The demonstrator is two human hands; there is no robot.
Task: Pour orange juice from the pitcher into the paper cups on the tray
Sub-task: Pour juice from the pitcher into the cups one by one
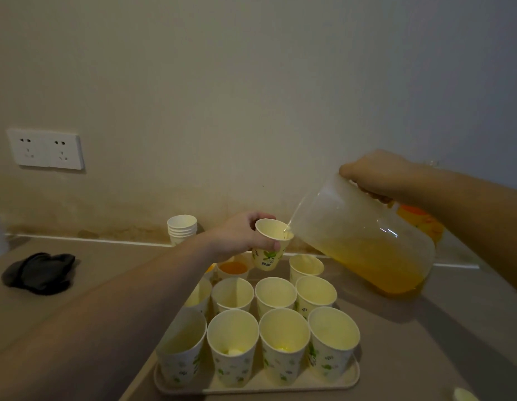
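Left hand (240, 235) grips paper cup (270, 244) above tray (332, 382); right hand (379, 175), at 2 o'clock, grips tilted pitcher (364, 238), juice streaming into cup.

A dim beige wall (222, 96) with a white double socket (46, 149) rises behind a grey-brown counter (112, 264).

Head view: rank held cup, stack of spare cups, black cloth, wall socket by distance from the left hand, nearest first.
1. Held cup: gripped in the left hand.
2. Stack of spare cups: left, by the wall.
3. Black cloth: far left on the counter.
4. Wall socket: upper left.
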